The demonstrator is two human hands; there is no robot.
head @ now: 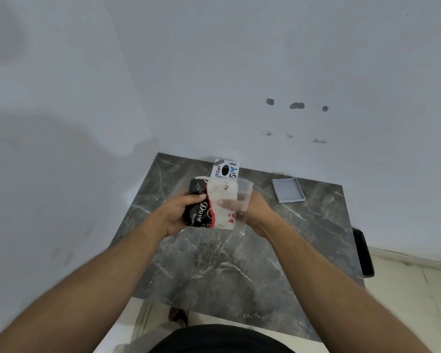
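Note:
My left hand (pixel 175 212) grips a deck of playing cards (pixel 209 205) whose top card is black, red and white with the word Dove. My right hand (pixel 252 212) holds a clear plastic card case (pixel 243 200) around the deck's right side; its fingers show through the plastic. Both hands hover above the dark marble table (pixel 227 271). Red pips show on a card face at the deck's lower right.
A grey case lid (pixel 288 190) lies on the table at the back right. A white card with stickers (pixel 225 169) leans against the wall behind the deck. White walls close the left and back. A black object (pixel 364 253) sits beside the table's right edge.

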